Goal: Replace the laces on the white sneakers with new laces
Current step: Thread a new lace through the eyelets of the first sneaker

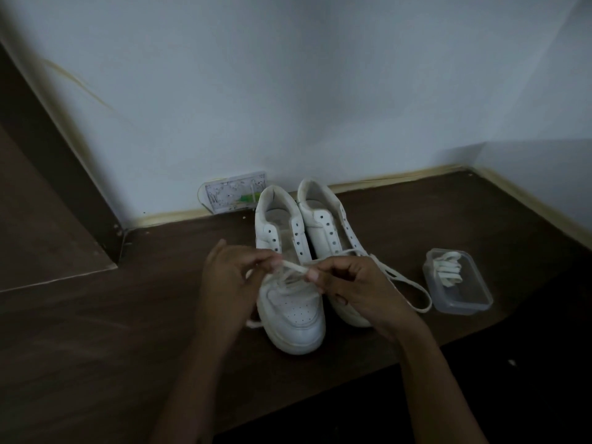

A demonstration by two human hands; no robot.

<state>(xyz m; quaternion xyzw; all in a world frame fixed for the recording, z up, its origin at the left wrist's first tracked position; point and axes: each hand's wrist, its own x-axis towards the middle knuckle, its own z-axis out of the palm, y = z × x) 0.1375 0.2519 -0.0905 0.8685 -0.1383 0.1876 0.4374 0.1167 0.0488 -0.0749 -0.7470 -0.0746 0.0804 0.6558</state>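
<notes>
A dark table (96,331) meets a white wall (288,75). Two white sneakers (290,283) stand side by side on it, heels to the wall, upper eyelets bare. The left hand (229,278) and right hand (355,283) each pinch a white lace (296,268) over the left sneaker's lower eyelets. Right of them, a clear box (461,294) holds more laces (447,267). A card (235,192) leans on the wall.
</notes>
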